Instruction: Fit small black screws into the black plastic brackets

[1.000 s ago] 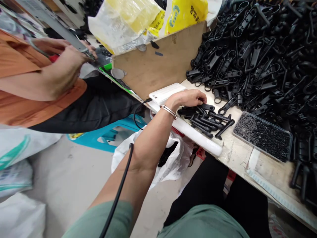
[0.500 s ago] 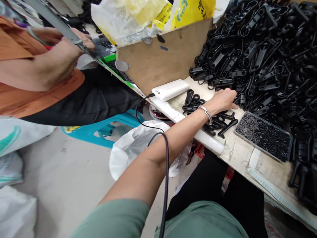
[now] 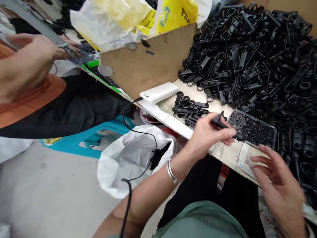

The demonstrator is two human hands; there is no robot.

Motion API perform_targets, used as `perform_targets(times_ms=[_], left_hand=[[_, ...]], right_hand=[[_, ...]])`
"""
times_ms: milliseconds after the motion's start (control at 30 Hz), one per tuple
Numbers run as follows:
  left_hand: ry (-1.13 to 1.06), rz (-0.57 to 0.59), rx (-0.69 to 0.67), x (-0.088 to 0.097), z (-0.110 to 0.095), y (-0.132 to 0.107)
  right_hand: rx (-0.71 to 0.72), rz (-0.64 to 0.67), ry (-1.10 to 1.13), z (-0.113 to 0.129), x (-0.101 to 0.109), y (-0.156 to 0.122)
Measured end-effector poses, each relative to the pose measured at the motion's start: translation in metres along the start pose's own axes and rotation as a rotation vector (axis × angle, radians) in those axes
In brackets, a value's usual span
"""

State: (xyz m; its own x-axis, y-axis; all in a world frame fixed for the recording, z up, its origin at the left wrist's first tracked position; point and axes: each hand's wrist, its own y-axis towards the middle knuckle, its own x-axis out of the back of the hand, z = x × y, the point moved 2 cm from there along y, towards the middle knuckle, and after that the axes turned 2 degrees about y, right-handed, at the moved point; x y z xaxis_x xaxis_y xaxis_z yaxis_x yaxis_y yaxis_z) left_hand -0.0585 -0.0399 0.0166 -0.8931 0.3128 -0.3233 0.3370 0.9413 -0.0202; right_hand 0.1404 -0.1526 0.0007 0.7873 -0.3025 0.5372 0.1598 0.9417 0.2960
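Observation:
My left hand [image 3: 206, 135], with a bangle on its wrist, is closed on a black plastic handle-like part [image 3: 220, 123]. One end of that part sticks up past the fingers and a rounded end points towards my right hand. My right hand [image 3: 278, 177] is raised over the table's front edge, fingers apart and slightly curled, with nothing visible in them. Just beyond both hands lies a clear box [image 3: 255, 129] full of tiny black pieces. Left of it, a small group of black plastic parts [image 3: 189, 107] rests on the table.
A large heap of black plastic parts [image 3: 237, 56] covers the back and right of the table. A white power bank [image 3: 159, 92] with a cable lies by a wooden board [image 3: 148, 61]. Below the edge stands a white bag [image 3: 116, 165]. A co-worker's arm [image 3: 32, 62] is at left.
My left hand has come back from the heap's edge towards the table's front, now with a black plastic part in it. My right hand has come into view. The camera view has shifted.

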Motion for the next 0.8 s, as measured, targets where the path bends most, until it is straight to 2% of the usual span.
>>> perform_targets(times_ms=[100, 167, 200, 267, 333, 400, 467, 500, 567, 667, 733, 800], left_hand=[[-0.302, 0.006, 0.159, -0.029, 0.037, -0.021], [-0.324, 0.020, 0.211, -0.036, 0.050, -0.028], [-0.267, 0.001, 0.185, -0.035, 0.053, -0.031], [0.007, -0.059, 0.016, -0.028, 0.050, -0.033], [0.451, -0.038, -0.244, -0.022, 0.042, -0.036], [0.909, 0.112, -0.450, -0.022, 0.039, -0.037], [1.235, 0.256, -0.535, -0.023, 0.041, -0.037], [1.340, 0.290, -0.545, -0.023, 0.043, -0.036], [1.458, 0.308, -0.553, -0.024, 0.048, -0.034], [1.493, 0.311, -0.602, -0.026, 0.052, -0.030], [1.492, 0.337, -0.601, -0.027, 0.053, -0.026], [1.502, 0.368, -0.562, -0.026, 0.052, -0.022]], right_hand=[[0.147, 0.007, -0.011, 0.008, -0.022, 0.004], [0.155, -0.041, -0.041, 0.003, -0.022, 0.004], [0.108, -0.064, -0.047, -0.003, -0.018, 0.003], [-0.053, -0.068, -0.030, -0.015, -0.011, 0.003], [-0.212, -0.019, 0.017, -0.025, -0.006, 0.004], [-0.320, 0.075, 0.082, -0.031, -0.008, 0.007], [-0.380, 0.152, 0.132, -0.034, -0.013, 0.010], [-0.399, 0.171, 0.143, -0.035, -0.016, 0.011], [-0.412, 0.182, 0.140, -0.035, -0.020, 0.013], [-0.397, 0.179, 0.089, -0.035, -0.023, 0.015], [-0.322, 0.161, -0.010, -0.033, -0.022, 0.017], [-0.164, 0.116, -0.148, -0.029, -0.020, 0.019]])
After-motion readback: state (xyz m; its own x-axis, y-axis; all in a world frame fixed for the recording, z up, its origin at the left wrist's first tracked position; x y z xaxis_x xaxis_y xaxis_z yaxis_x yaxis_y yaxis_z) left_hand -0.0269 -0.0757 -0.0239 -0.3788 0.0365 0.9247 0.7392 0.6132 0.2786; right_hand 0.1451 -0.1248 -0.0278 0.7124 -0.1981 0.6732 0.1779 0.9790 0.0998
